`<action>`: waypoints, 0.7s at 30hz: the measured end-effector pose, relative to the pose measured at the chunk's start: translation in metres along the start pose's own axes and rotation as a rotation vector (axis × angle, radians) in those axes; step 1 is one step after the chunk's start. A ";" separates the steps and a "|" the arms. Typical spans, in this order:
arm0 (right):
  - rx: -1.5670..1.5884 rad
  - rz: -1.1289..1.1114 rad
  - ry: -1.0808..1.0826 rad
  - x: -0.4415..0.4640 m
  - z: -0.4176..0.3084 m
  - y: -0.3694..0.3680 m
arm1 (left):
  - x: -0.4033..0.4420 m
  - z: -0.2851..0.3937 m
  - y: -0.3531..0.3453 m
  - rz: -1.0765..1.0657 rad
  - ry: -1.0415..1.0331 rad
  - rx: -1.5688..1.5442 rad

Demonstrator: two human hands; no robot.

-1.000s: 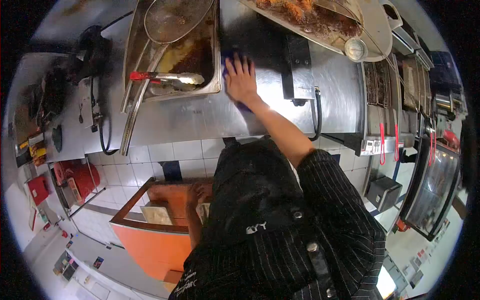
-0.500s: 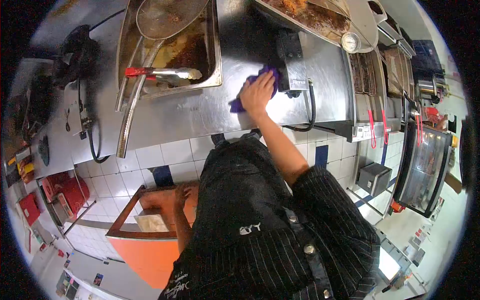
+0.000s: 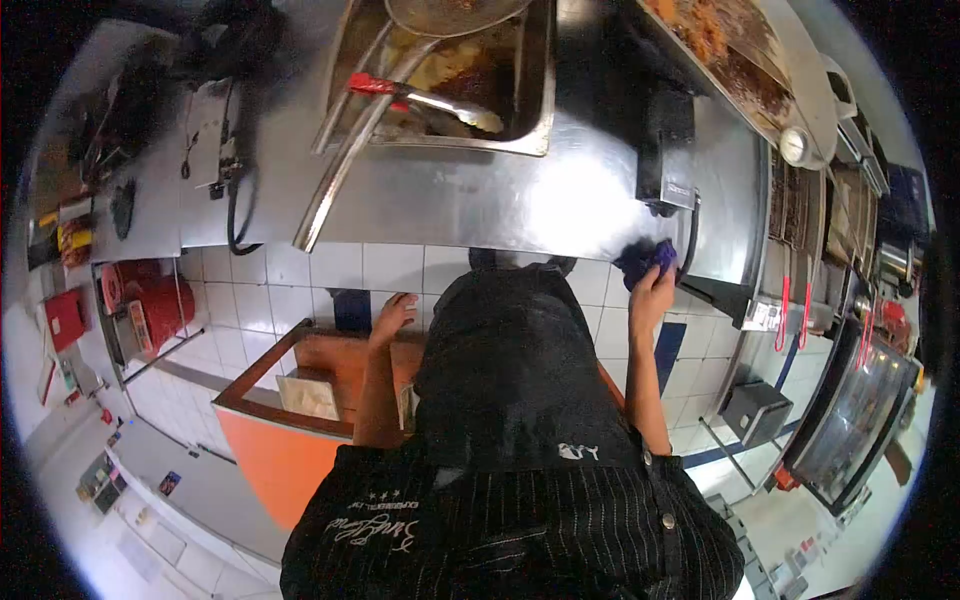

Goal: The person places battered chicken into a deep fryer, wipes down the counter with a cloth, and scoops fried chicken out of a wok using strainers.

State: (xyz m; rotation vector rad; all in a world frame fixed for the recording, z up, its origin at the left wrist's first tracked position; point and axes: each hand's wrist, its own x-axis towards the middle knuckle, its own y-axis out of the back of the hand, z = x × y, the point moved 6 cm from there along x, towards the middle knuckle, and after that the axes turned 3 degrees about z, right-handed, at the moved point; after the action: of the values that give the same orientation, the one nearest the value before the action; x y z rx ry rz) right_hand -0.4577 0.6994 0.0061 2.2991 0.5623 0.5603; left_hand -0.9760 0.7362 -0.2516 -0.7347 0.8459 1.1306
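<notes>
My right hand [image 3: 653, 293] grips a dark purple cloth [image 3: 664, 256] at the front edge of the steel counter [image 3: 450, 205], below a black and silver control box [image 3: 668, 150] with a black cable. Some of the bunched cloth is in shadow. My left hand [image 3: 394, 318] hangs free in front of the counter, fingers apart and holding nothing. Up the counter from it, a metal pan [image 3: 548, 125] holds brownish oil. Red-banded tongs [image 3: 440, 102] and the long handle of a strainer [image 3: 340, 175] lie across this pan.
At upper right stand a tray of fried food [image 3: 710, 40], a dial thermometer [image 3: 795, 147] and fryer baskets with red handles [image 3: 783, 315]. A second cable [image 3: 237, 220] hangs at left. An orange cabinet [image 3: 280, 450] stands on the left, over white floor tiles.
My right hand has moved from the counter top to its front edge on the right, still gripping the cloth. My left hand has risen and come forward. The view has shifted.
</notes>
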 end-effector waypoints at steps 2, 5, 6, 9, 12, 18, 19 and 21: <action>0.027 -0.235 0.124 -0.002 -0.009 -0.032 | 0.003 -0.009 0.003 0.018 0.102 -0.008; -0.364 -0.394 0.666 -0.011 -0.054 -0.097 | -0.015 -0.009 0.000 0.131 0.124 0.060; -0.379 -0.419 0.661 -0.012 -0.059 -0.117 | -0.018 -0.014 0.001 0.132 0.125 0.053; -0.332 -0.466 0.654 -0.024 -0.093 -0.159 | -0.027 -0.039 0.018 0.163 0.097 -0.045; -0.484 -0.503 0.720 -0.061 -0.134 -0.203 | -0.046 -0.055 0.027 0.026 -0.199 -0.249; -0.355 -0.649 0.762 -0.135 -0.216 -0.253 | -0.066 -0.143 0.028 0.108 -0.041 -0.541; -0.300 -0.667 0.832 -0.145 -0.228 -0.262 | -0.069 -0.153 0.025 0.080 -0.047 -0.595; -0.248 -0.685 0.897 -0.161 -0.245 -0.278 | -0.074 -0.163 0.017 -0.013 -0.074 -0.707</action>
State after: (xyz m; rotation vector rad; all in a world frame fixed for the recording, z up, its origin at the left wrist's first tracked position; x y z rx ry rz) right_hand -0.7843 0.9263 -0.0658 1.3846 1.5126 1.2034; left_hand -1.0394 0.5687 -0.2697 -1.2620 0.3601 1.4492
